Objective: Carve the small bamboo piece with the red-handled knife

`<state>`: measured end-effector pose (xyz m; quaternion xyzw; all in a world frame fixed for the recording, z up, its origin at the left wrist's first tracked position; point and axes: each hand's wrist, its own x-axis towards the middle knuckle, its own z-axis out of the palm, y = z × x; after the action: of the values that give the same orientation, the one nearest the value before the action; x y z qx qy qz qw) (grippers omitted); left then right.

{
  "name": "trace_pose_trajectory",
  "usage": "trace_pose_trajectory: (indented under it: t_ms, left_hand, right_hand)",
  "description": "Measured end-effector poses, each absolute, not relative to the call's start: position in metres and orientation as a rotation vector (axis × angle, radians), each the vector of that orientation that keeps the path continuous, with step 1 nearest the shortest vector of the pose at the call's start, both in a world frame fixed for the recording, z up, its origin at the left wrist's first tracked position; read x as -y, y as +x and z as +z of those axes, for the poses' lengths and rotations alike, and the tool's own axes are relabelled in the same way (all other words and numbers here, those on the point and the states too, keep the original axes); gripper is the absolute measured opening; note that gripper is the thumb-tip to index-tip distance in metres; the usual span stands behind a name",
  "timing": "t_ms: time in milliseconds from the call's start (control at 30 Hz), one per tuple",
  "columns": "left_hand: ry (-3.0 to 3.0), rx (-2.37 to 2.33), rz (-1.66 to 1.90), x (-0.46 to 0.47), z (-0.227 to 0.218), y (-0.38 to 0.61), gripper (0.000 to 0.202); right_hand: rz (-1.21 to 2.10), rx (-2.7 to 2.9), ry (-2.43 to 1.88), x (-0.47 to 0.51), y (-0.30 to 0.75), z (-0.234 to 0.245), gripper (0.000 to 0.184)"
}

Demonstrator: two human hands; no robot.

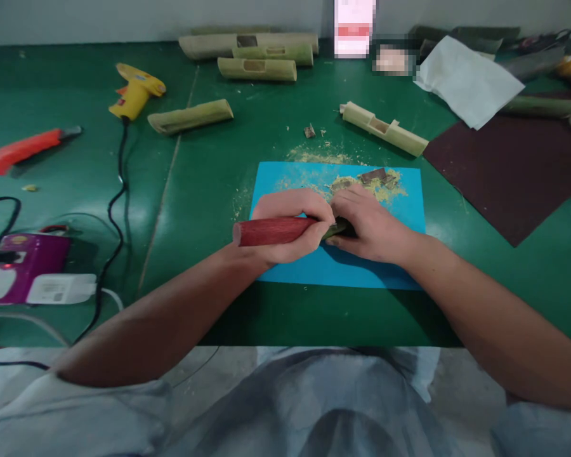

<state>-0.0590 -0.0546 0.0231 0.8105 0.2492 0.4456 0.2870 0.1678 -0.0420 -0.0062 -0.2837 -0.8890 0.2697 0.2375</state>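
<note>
My left hand [297,222] is closed around a red wooden-handled carving tool [273,231], gripped much like a pen with its butt pointing left. Its tip runs toward a dark green bamboo piece [340,227], and the cutting end is mostly hidden by my fingers. My right hand [368,222] wraps around that bamboo piece, covering most of it. The fingers of both hands meet or nearly meet over a blue sheet [295,273]. Beyond them on the sheet lie pale shavings [394,184] and small brown scraps [374,176].
Left on the green table are a yellow glue gun [137,92], a red-handled tool [26,149] and a purple power block [23,263] with cords. Bamboo pieces [257,68] lie at the back. A notched bamboo piece [383,129], dark sheet [509,171] and white paper [469,79] are right.
</note>
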Motion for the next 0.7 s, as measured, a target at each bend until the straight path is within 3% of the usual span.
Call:
trace_pose_trajectory:
  t_ms: [700]
  left_hand:
    - [2.119,-0.652,1.364,0.0549,0.0157,-0.0582,0.019]
  right_hand:
    - [0.726,2.434,-0.769,0.0448,0.1709,-0.0061,0.015]
